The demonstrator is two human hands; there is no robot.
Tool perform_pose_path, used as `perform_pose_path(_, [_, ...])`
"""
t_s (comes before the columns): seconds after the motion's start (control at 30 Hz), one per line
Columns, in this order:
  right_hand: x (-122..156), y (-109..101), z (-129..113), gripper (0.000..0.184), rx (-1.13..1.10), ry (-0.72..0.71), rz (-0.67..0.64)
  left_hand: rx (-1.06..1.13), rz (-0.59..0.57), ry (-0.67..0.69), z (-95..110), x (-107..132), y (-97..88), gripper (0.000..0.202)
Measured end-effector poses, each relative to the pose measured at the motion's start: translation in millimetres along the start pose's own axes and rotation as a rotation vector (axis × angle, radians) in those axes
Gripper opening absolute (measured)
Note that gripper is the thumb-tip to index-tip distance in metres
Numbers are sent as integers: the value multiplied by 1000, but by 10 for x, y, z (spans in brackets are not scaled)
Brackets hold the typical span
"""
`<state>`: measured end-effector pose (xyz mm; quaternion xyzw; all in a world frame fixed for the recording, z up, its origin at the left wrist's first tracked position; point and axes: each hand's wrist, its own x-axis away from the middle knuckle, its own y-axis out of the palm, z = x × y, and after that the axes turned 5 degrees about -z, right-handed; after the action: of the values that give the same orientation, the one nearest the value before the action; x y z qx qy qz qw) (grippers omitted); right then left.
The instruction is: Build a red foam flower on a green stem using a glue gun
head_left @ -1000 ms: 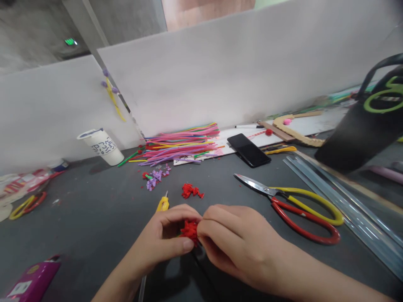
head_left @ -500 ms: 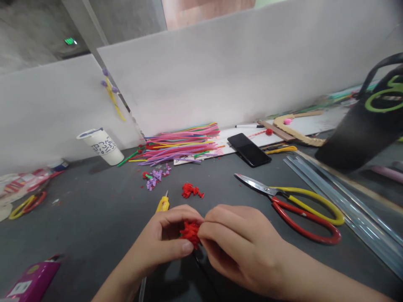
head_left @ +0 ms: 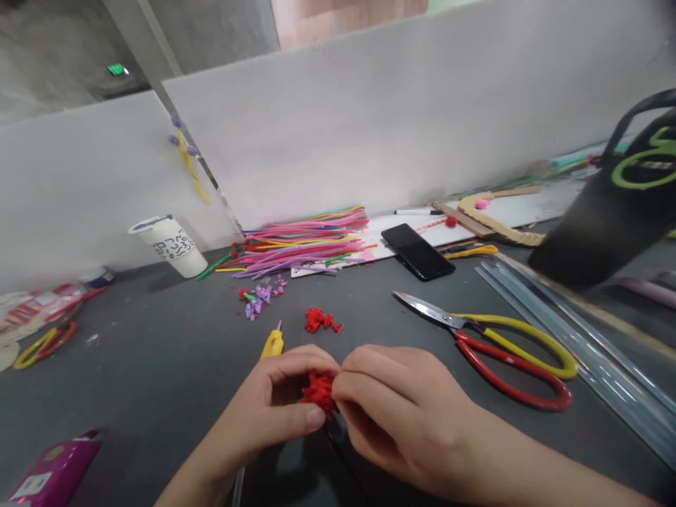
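Observation:
My left hand (head_left: pixel 274 403) curls its thumb and fingers around a red fuzzy bundle of short pipe cleaner pieces (head_left: pixel 318 393), with a bit of green at its left edge. Against the bundle's right side, my right hand (head_left: pixel 401 401) is closed in a pinch; what lies between its fingertips is hidden. A small pile of red pieces (head_left: pixel 320 320) lies just beyond the hands. Behind my left hand is what looks like a yellow glue gun (head_left: pixel 273 343), its metal tip pointing away and most of it covered.
Open scissors (head_left: pixel 465 325) lie to the right beside clear glue sticks (head_left: pixel 596 352) and a black bottle (head_left: pixel 596 211). Farther back are a phone (head_left: pixel 418 251), many pipe cleaners (head_left: pixel 306 243), purple pieces (head_left: pixel 260 299) and a white cup (head_left: pixel 177 248). A purple box (head_left: pixel 55 468) sits front left.
Almost nothing differs. My right hand's fingers have shifted very slightly against the red bundle, which stays in my left hand.

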<state>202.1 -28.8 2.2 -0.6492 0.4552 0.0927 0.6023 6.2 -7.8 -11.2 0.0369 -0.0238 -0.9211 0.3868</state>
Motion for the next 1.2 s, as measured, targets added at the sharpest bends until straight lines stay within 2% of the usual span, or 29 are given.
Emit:
perform_pose_path(0.93, [11, -9, -9, 15, -25, 1, -5, -14, 8, 4, -1, -4, -2, 29])
perform_pose_path(1.03, [15, -61, -27, 15, -156, 23, 78, -4, 11, 9, 39, -7, 17, 32])
perform_pose_path(1.13, [3, -108, -24, 22, -287, 139, 213, 14, 5, 6, 71, 8, 39, 39])
perform_pose_path(1.2, [-7, -107, -5, 22, -306, 204, 244, 78, -5, 19, 71, 30, 51, 42])
